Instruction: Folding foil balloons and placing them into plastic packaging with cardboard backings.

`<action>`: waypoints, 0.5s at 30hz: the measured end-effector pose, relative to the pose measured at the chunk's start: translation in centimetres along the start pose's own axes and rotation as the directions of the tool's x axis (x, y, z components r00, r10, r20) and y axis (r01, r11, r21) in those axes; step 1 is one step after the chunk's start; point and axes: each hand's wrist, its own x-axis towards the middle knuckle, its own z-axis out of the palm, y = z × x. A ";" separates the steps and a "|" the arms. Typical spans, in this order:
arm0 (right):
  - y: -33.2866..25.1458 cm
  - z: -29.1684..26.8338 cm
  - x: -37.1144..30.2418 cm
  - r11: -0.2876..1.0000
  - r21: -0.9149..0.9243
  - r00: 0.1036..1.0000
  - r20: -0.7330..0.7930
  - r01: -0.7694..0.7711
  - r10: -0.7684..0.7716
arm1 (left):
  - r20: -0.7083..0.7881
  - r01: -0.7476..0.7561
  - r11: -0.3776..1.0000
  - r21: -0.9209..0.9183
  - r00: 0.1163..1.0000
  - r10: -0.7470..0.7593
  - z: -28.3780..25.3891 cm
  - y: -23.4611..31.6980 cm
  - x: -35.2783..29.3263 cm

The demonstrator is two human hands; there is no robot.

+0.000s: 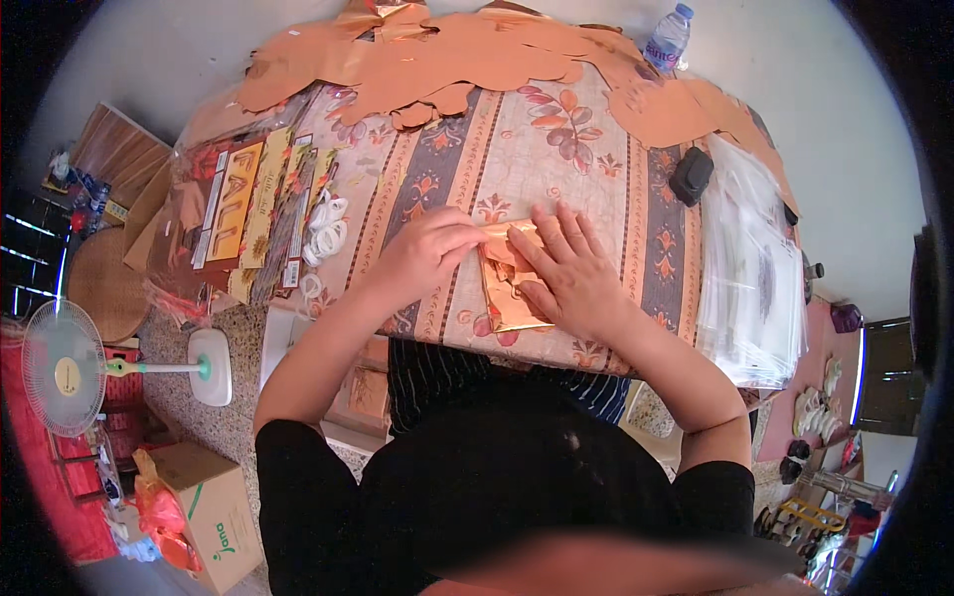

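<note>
A pale wall (845, 149) stands behind a flower-patterned, cloth-covered table (517, 139), with speckled floor (174, 417) at left.

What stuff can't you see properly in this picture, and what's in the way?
All in the head view:
- Part of the shiny copper-coloured packet: covered by the right hand.
- The person's feet: hidden by the tabletop and their own body.
- How many clear plastic sleeves there are: they overlap.
- The jumbled things at the lower right: too small to name surely.
</note>
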 end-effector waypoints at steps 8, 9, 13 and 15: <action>0.1 -0.1 0.1 1.000 -0.002 1.000 -0.002 0.014 -0.014 | 0.146 -0.273 0.940 0.204 0.958 0.247 -0.5 0.2 1.0; 0.0 -0.1 0.0 1.000 -0.001 1.000 -0.001 0.012 -0.012 | 0.148 -0.273 0.941 0.202 0.958 0.247 -0.5 0.3 1.2; 0.1 0.0 0.0 1.000 0.023 1.000 -0.013 0.005 -0.005 | 0.176 -0.429 0.854 0.296 0.903 0.393 -0.3 0.4 1.6; 0.1 -0.1 0.0 0.999 0.044 1.000 -0.021 0.003 -0.002 | 0.199 -0.480 0.826 0.295 0.876 0.439 -0.2 0.4 1.4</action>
